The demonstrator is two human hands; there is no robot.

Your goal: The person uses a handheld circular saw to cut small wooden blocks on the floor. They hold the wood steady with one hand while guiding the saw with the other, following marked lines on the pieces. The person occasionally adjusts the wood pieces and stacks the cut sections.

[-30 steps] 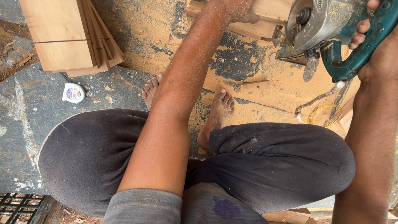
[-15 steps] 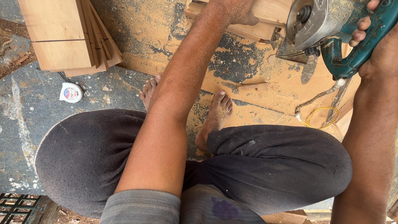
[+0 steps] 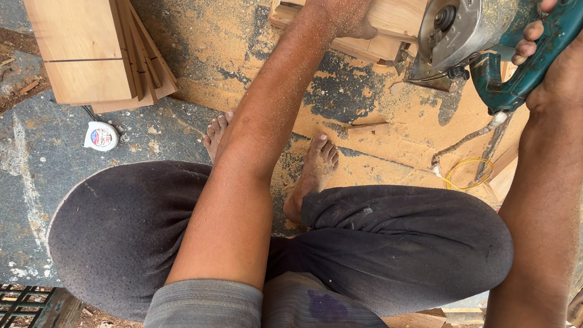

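The left hand is pressing flat on the wood block, fingers spread. Just beside it, the right hand is gripping the circular saw; steady pressure and clear fingers matter.

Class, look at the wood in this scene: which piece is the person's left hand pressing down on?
The left hand presses the wood block at top centre, beside the circular saw; the stack of planks at upper left lies untouched.

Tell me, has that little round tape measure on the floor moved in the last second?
No. The tape measure sits below the corner of the stacked boards as before; the tiny shift in the picture matches the camera's own.
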